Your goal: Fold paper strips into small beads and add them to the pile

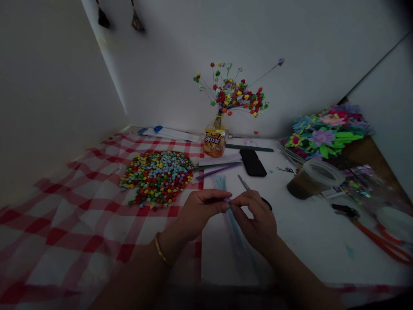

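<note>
Red-and-white checked cloth spread across the left and showed again along the near right edge; a white sheet covered the rest, its left border running just beneath the hands. Open room lay on the sheet right of the right hand, as far as the orange-handled cutters. Fuzzy flowers filled the back right corner. Coloured folded stars were heaped on the cloth, well clear of its near edge. A bottle by the back wall held stemmed stars; its yellow label read 冰红茶. A clear plastic tub contained something dark brown. The left hand and right hand met above pale blue strips, between the phone and the near edge. Scissors lay partly behind the right hand. Both hands' fingers were pinched narrowly around a small purple piece.
</note>
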{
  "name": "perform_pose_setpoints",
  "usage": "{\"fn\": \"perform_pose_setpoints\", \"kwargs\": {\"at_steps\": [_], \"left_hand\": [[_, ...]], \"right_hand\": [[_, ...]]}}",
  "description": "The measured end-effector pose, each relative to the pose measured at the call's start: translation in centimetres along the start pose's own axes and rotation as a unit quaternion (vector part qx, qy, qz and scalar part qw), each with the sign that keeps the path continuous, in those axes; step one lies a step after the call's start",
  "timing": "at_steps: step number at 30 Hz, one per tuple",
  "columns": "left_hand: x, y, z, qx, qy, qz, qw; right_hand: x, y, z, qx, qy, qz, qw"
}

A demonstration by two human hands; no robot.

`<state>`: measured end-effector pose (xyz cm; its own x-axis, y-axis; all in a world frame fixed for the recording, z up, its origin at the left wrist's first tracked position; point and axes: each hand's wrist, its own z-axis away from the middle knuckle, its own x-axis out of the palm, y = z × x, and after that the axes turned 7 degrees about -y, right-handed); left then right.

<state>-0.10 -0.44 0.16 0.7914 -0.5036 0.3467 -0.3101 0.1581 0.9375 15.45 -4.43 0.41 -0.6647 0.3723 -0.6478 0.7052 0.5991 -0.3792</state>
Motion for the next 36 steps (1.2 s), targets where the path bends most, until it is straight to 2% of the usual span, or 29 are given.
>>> {"fn": "perform_pose_setpoints", "kwargs": {"at_steps": [4, 10, 21, 30, 33, 36], "left_hand": [[-0.07, 0.07, -0.02, 0.006, -0.009, 0.024, 1.0], [-0.03, -0.02, -0.04, 0.025, -0.027, 0.037, 0.999], [0.39, 0.42, 0.29, 0.047, 0.02, -0.076, 0.996], [0.06, 0.62, 0.32, 0.065, -0.001, -0.134, 0.989], [-0.14, 0.84, 0.31, 0.054, -0.019, -0.154, 0.986], [-0.1, 0.78, 0.27, 0.029, -0.018, -0.121, 0.992]], "right_hand": [[-0.21, 0.13, 0.03, 0.022, 0.007, -0.013, 1.0], [-0.08, 0.44, 0.18, -0.008, 0.008, -0.023, 1.0], [-0.22, 0.65, 0.2, -0.03, 0.013, 0.008, 0.999], [-0.36, 0.43, 0.07, -0.08, -0.025, 0.044, 0.996], [-0.53, 0.29, -0.13, -0.083, -0.054, 0.052, 0.994], [-0.55, 0.13, -0.21, -0.079, -0.055, 0.053, 0.994]]}}
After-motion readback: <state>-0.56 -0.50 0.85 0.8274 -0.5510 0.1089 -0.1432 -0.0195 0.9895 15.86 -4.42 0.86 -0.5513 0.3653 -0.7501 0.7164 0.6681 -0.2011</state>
